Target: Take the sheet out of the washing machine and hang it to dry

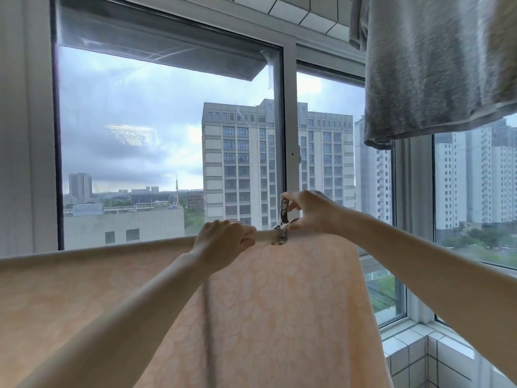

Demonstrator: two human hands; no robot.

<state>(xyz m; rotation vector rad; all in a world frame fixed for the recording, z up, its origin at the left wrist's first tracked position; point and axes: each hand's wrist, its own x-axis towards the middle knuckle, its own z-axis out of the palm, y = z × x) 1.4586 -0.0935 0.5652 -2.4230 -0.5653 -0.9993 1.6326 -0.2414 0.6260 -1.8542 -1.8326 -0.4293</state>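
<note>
Beyond the wide window (pixel 167 135) stand tall blocks under a cloudy sky, and a white tiled ledge (pixel 405 348) runs along the lower right. Up at the right hangs a grey garment (pixel 436 65). Across the front, the peach patterned sheet (pixel 279 303) is draped over a level support hidden beneath the cloth, falling toward the person. Both bare arms reach forward. The left hand (pixel 223 238) is curled over the sheet's top fold, gripping it, knuckles up. Just beside it, the right hand (pixel 310 211) pinches a shiny metal clip (pixel 283 219) between thumb and fingers, its lower end on the fold.
</note>
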